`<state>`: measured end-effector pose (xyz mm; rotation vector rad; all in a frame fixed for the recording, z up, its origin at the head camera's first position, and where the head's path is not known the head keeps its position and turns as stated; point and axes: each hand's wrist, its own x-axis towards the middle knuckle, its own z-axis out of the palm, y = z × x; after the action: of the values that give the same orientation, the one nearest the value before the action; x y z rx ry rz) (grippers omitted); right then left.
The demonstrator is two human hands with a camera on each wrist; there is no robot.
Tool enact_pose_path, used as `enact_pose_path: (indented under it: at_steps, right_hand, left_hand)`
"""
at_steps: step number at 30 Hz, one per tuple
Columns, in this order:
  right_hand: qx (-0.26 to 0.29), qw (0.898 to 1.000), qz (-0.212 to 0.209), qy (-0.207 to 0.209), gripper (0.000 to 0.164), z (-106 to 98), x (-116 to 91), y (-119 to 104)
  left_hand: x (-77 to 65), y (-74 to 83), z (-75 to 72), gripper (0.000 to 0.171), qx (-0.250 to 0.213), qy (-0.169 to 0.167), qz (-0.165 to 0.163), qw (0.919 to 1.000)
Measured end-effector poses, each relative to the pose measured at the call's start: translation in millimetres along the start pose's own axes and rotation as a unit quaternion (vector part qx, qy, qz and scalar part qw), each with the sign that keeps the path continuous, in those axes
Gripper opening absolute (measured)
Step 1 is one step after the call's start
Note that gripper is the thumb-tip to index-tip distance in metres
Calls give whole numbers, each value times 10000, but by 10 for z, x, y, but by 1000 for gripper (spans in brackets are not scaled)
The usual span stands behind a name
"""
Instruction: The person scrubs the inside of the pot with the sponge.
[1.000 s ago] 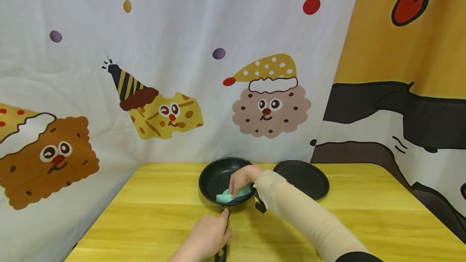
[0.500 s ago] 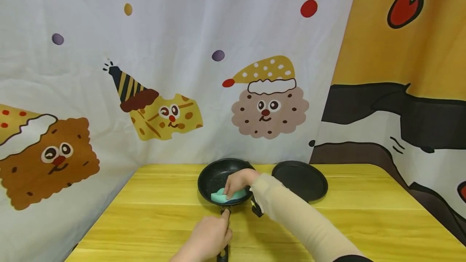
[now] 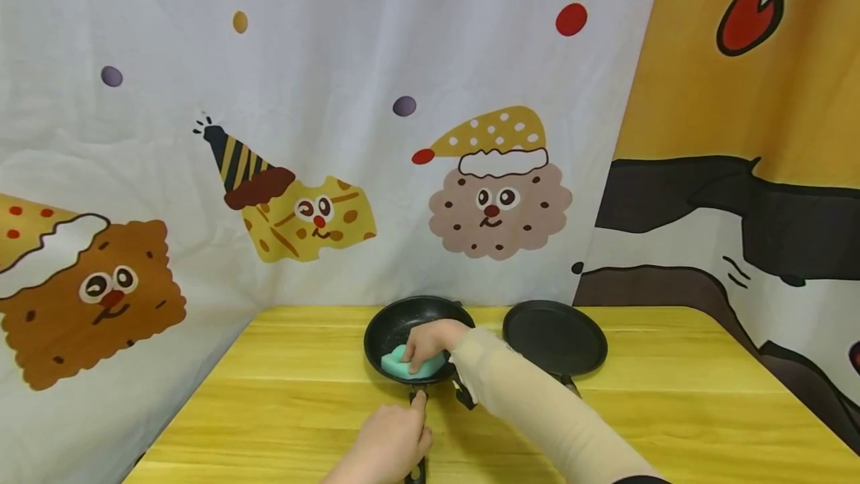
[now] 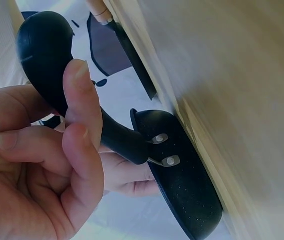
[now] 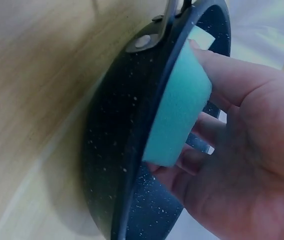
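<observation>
A black speckled frying pan (image 3: 410,314) sits on the table with its handle (image 4: 124,137) toward me. My left hand (image 3: 393,439) grips that handle, its thumb along the top in the head view. Inside the pan, my right hand (image 3: 433,338) pinches a teal sponge (image 3: 396,366) at the near side. In the right wrist view the sponge (image 5: 179,107) lies against the inner wall by the handle rivets, thumb on one side and fingers on the other. My right fingers partly cover the sponge.
A flat black griddle pan (image 3: 554,338) lies to the right of the frying pan, its handle mostly behind my right forearm (image 3: 537,402). The yellow wood-grain table (image 3: 289,387) ends at a printed curtain (image 3: 322,110) at the back.
My right hand has slid the sponge leftward along the near inside of the frying pan. The left hand keeps its grip on the handle, and the pan stays nearly in place.
</observation>
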<state>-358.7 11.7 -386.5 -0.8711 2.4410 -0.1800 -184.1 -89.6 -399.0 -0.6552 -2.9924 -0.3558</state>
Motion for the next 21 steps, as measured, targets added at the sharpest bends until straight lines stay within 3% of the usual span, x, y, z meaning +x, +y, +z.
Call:
enact_pose_path:
  at_steps: [12,21]
  right_hand:
    - [-500,9964,70,676,38,70,139,-132]
    - [-775,9915,578,872,44,44,252,-170]
  left_hand:
    - [13,-4,16,50,258,129,-121,9995]
    - [-10,36,4,51,233,-22,-320,9992]
